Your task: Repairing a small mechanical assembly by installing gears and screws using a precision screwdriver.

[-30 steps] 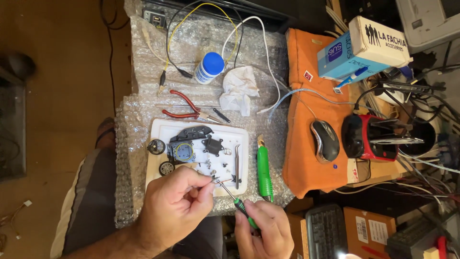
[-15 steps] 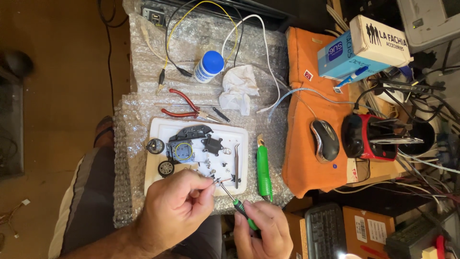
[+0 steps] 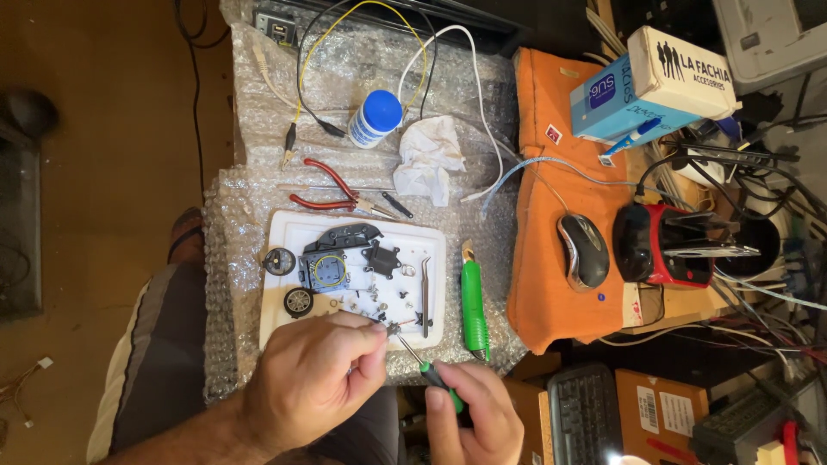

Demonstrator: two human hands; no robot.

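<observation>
Loose wheels: two small black wheels sat at the left rim of the white tray, one half over the edge; a knock from the wrist could have rolled them off onto the bubble wrap or down to the floor.
Left hand: fingers pinched together on a tiny metal part at the tray's near edge; the grip looked thin, and a slip could have flicked the part in among the loose screws; how much of it lay inside the pinch, I could not tell.
Small screwdriver: green handle, thin shaft running up to the pinched part; if the tip skated off under pressure it could have jabbed the left fingertips just beside it.
Right hand: curled shut round the screwdriver handle, low in the view; its lower part was cut off by the frame edge.
Tray contents: a black housing, a round yellow-ringed piece and tweezers lay close together; the screws were too small to count, and a nudge to the tray could have scattered them.
Green cutter: lay just beside the tray's right edge; whether the blade was out, hard to make out; a stray reach could have met it.
Table: clutter ran well off to the right; the wiring there was tangled and hard to sort out.
</observation>
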